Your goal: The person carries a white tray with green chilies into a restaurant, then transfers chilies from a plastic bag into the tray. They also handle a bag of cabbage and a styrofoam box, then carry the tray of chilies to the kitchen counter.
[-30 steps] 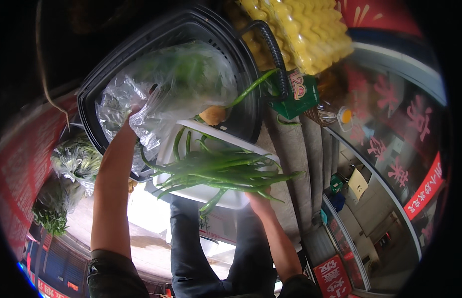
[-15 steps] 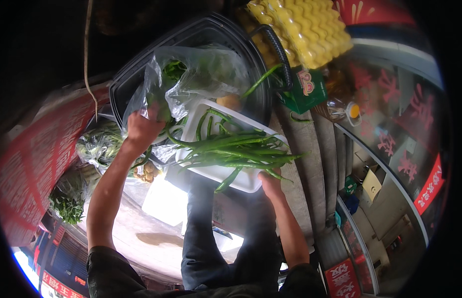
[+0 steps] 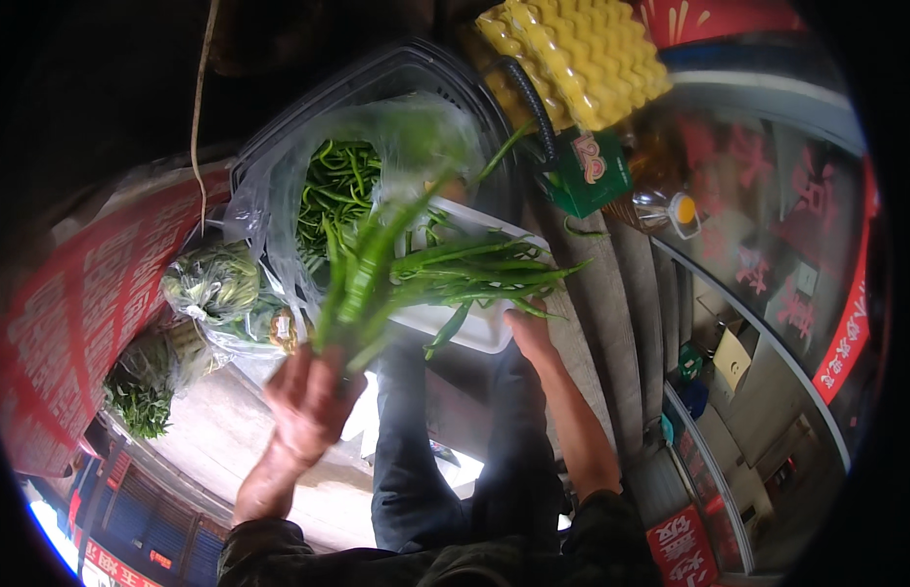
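My left hand is closed around a bunch of green peppers, though blur hides its exact hold. My right hand grips the near right corner of the white tray, where more peppers lie.

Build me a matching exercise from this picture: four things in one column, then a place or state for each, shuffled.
1. Left hand
2. Right hand
3. Bottle
4. Clear bag

A. Orange-capped, beside the green box
B. Open, with small green peppers showing inside
C. Gripping a bunch of long green peppers
D. At a corner of the white tray

Pairs: 1-C; 2-D; 3-A; 4-B
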### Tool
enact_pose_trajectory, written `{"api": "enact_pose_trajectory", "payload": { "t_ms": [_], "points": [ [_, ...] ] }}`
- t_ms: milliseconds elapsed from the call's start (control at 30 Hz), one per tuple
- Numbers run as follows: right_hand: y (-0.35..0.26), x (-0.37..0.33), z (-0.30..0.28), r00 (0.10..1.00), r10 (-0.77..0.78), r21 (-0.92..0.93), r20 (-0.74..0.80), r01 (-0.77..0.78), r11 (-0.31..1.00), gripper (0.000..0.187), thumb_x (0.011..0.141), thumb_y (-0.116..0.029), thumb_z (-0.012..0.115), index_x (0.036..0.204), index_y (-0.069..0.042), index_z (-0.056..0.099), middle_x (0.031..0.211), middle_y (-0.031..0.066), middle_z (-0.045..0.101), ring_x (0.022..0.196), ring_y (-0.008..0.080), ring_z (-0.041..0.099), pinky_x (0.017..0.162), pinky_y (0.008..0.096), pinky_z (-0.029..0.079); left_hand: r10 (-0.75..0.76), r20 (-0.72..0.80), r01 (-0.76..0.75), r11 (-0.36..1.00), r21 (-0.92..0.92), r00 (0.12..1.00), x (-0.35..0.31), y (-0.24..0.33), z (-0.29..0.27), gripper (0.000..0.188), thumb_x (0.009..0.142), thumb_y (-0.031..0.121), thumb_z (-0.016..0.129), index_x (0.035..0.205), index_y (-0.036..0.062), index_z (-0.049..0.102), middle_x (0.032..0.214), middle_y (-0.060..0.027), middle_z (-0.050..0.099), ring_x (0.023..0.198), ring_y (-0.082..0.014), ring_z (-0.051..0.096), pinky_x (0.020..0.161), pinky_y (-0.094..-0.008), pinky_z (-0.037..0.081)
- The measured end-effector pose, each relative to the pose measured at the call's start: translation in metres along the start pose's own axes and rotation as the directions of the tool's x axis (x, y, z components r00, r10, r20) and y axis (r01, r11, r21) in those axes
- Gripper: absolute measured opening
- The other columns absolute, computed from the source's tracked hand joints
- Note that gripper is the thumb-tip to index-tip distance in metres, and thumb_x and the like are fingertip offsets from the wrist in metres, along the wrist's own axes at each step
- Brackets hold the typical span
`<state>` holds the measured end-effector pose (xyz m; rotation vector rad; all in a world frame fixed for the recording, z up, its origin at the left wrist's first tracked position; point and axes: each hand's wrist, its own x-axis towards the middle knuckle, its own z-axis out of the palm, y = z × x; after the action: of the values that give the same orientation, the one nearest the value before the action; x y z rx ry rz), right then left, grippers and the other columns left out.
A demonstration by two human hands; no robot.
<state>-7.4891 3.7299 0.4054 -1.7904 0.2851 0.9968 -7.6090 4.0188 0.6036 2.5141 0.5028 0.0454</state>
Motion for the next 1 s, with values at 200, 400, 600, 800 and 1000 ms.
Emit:
{"api": "enact_pose_trajectory", "payload": {
  "t_ms": [200, 400, 600, 800, 1000],
  "points": [
    [-0.005, -0.001, -0.024, 0.981, -0.194, -0.117, 0.025, 0.195, 0.974, 0.016, 0.066, -0.002, 0.056, 0.082, 0.0, 0.058, 0.071, 0.0037, 0.056, 0.067, 0.0115, 0.05, 0.059, 0.0315, 0.04, 0.256, -0.052, -0.248, 0.961, 0.122, 0.965, 0.0, 0.079, 0.036, 0.037, 0.078, 0.014, 0.067, 0.107, -0.0022, 0.052, 0.076, -0.0164, 0.054, 0.052, -0.0195, 0.051, 0.039, -0.0292, 0.04],
    [-0.007, -0.025, -0.065, 0.999, 0.047, 0.149, -0.01, -0.045, 0.988, 0.043, 0.073, -0.001, 0.063, 0.115, -0.003, 0.055, 0.106, 0.0052, 0.061, 0.094, 0.0167, 0.059, 0.078, 0.0323, 0.049, 0.445, 0.069, -0.449, 0.89, 0.074, 0.893, 0.029, 0.074, 0.128, 0.032, 0.07, 0.019, 0.056, 0.1, 0.0068, 0.058, 0.093, -0.0167, 0.058, 0.065, -0.0179, 0.053, 0.052, -0.0259, 0.041],
    [0.009, -0.049, -0.101, 0.994, 0.0, 0.27, -0.107, 0.029, 0.962, 0.047, 0.071, 0.003, 0.061, 0.117, -0.001, 0.052, 0.109, 0.0068, 0.059, 0.099, 0.0167, 0.058, 0.081, 0.0308, 0.049, 0.43, 0.368, -0.472, 0.881, 0.027, 0.825, 0.014, 0.092, 0.152, 0.036, 0.082, 0.027, 0.055, 0.113, 0.0098, 0.056, 0.121, -0.0266, 0.051, 0.108, -0.0406, 0.052, 0.1, -0.0523, 0.038],
    [0.048, -0.111, -0.125, 0.992, 0.032, 0.133, -0.124, -0.015, 0.991, 0.046, 0.068, -0.001, 0.067, 0.112, -0.003, 0.055, 0.106, 0.0056, 0.059, 0.093, 0.0157, 0.057, 0.076, 0.0297, 0.048, 0.527, 0.399, -0.498, 0.847, -0.184, 0.75, 0.007, 0.122, 0.108, 0.03, 0.085, 0.037, 0.059, 0.092, 0.0074, 0.057, 0.122, -0.0271, 0.053, 0.115, -0.0419, 0.051, 0.1, -0.0496, 0.039],
    [0.072, -0.158, -0.138, 0.988, -0.147, -0.371, -0.051, 0.118, 0.921, 0.046, 0.07, -0.001, 0.068, 0.113, -0.004, 0.054, 0.108, 0.0056, 0.058, 0.095, 0.016, 0.056, 0.08, 0.031, 0.047, 0.678, 0.166, -0.573, 0.706, -0.417, 0.716, -0.004, 0.121, 0.071, 0.025, 0.082, 0.025, 0.066, 0.072, 0.0028, 0.059, 0.097, -0.0214, 0.063, 0.096, -0.0362, 0.061, 0.082, -0.0433, 0.051]
  ]
}}
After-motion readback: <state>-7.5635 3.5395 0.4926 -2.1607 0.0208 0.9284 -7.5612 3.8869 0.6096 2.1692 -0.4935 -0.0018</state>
